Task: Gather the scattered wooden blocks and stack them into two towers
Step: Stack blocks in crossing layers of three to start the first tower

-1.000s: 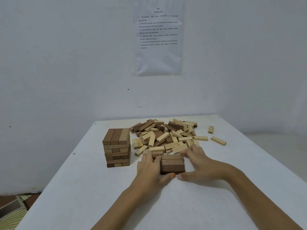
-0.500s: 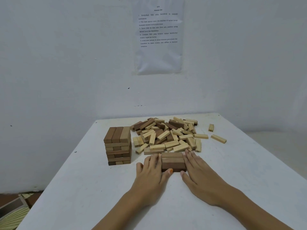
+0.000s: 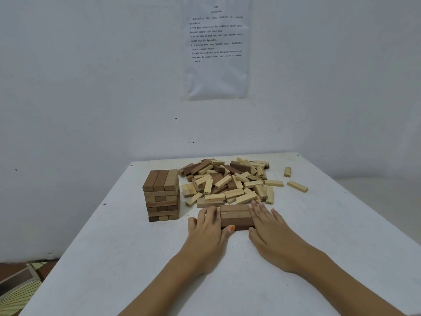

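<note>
1. My left hand [image 3: 208, 226] lies flat on the white table [image 3: 341, 236], fingers extended along the left end of a low set of dark blocks [image 3: 237, 216], thumb tip against its near face.
2. My right hand [image 3: 271, 226] lies flat the same way along the right end, fingers straight and touching the wood. Neither hand is curled around anything; the 2 palms press the set between them.
3. That set shows 3 brown blocks side by side on top, long sides across my view; I cannot tell how many layers lie beneath.
4. To its left, apart from it, stands a finished tower [image 3: 162, 195] of crossed layers, 3 blocks per layer, mixing dark brown and pale wood.
5. Just behind my fingertips lies a loose pile of blocks [image 3: 227, 181], mostly pale with some dark ones; a few show printed numbers.
6. 2 pale stray blocks [image 3: 297, 186] lie to the right of the pile.
7. No container is in view; a printed sheet [image 3: 216, 46] hangs on the wall.
</note>
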